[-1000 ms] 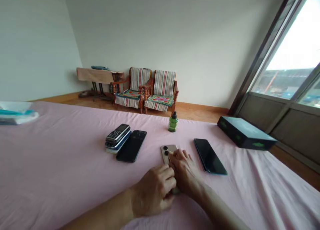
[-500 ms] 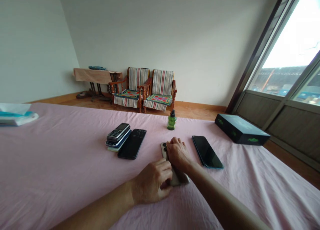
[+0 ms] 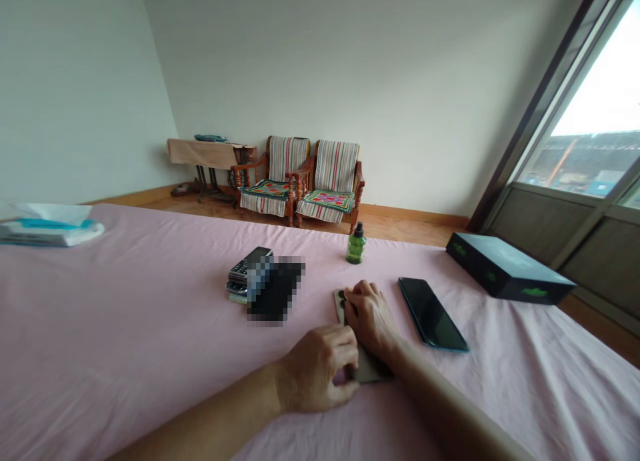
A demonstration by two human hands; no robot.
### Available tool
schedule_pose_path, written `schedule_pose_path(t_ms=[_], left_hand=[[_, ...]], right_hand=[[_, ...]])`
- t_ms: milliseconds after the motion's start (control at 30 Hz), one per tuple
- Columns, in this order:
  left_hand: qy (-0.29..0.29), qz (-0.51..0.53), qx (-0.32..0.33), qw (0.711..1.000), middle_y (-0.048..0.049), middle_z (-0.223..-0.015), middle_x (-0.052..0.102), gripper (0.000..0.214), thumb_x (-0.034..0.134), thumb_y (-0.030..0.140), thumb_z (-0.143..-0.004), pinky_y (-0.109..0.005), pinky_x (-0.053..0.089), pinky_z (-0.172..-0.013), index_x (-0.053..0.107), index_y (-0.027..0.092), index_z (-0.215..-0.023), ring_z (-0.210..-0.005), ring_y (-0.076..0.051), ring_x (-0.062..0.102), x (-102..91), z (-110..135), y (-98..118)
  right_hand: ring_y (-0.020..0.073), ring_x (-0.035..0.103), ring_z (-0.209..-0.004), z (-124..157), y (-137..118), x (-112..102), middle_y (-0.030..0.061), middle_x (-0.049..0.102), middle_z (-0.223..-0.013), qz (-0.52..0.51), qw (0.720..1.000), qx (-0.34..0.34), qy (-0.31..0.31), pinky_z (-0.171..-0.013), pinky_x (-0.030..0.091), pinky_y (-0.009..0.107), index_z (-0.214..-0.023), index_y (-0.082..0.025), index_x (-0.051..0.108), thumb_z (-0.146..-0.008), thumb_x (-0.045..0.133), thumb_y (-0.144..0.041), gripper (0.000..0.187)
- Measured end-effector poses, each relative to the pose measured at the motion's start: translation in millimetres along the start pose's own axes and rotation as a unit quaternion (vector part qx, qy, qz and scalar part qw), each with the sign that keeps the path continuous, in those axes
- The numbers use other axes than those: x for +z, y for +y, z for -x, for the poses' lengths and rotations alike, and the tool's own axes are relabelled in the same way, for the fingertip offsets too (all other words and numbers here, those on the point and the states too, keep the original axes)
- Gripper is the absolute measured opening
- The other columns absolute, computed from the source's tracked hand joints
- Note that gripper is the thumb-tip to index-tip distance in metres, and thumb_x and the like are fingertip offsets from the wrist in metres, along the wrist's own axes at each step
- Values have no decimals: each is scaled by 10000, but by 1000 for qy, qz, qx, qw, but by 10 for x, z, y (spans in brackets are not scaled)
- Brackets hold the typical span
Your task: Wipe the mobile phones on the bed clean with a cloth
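Observation:
A beige phone (image 3: 369, 369) lies face down on the pink sheet (image 3: 125, 327), its camera end just showing at the far side. My right hand (image 3: 370, 316) rests on top of it, fingers curled over the far part. My left hand (image 3: 320, 375) pinches the phone's near left edge with curled fingers. Most of the phone is hidden under both hands.
A black phone (image 3: 433, 313) lies right of my hands. A stack of phones (image 3: 245, 274) and a blurred dark one (image 3: 275, 289) lie to the left. Beyond stand a green bottle (image 3: 355, 244), a dark box (image 3: 507, 267) and a tissue pack (image 3: 50, 224).
My right hand slid from the phone's near part toward its camera end. The left hand kept its grip on the near edge. The view shifted slightly.

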State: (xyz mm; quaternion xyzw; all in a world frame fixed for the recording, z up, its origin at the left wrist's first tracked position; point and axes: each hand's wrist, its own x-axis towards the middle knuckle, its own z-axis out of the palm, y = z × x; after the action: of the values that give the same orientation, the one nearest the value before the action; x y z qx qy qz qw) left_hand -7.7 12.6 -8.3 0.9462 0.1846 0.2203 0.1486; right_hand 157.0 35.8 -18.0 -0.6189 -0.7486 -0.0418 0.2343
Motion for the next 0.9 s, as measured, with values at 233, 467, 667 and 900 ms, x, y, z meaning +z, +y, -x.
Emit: schedule_pose_path(t_ms=[233,467,667,900], left_hand=[[9,9,5,1000,-12,-867,601,199,728,148,-663,-250,430,-721,560,176,-766,-797,-160,570,16,-2,-7],[5,12,15,1000,-11,-870,592,195,699,142,-674,-255,422,-711,536,182,-773,-789,-156,557,5,-6,-7],[1,-11,9,1000,-19,-876,593,190,683,141,-674,-270,421,-709,524,186,-767,-787,-168,556,1,-18,16],[-9,-20,10,1000,-17,-874,594,188,689,157,-676,-272,416,-706,527,186,-768,-779,-167,556,8,-15,29]], right_hand=[[187,498,-828,176,6,12,48,554,-813,-43,999,-8,20,-746,409,276,-790,-194,662,-884,490,-129,206],[202,504,-893,27,56,42,81,580,-974,-47,999,-1,8,-787,407,298,-1004,-200,658,-924,418,-113,267],[210,502,-906,-121,58,44,85,587,-969,-39,999,-11,-16,-813,392,306,-953,-195,673,-906,451,-118,240],[191,502,-921,-187,87,59,61,597,-1013,-74,996,-52,-27,-819,395,286,-1026,-225,689,-923,458,-124,272]])
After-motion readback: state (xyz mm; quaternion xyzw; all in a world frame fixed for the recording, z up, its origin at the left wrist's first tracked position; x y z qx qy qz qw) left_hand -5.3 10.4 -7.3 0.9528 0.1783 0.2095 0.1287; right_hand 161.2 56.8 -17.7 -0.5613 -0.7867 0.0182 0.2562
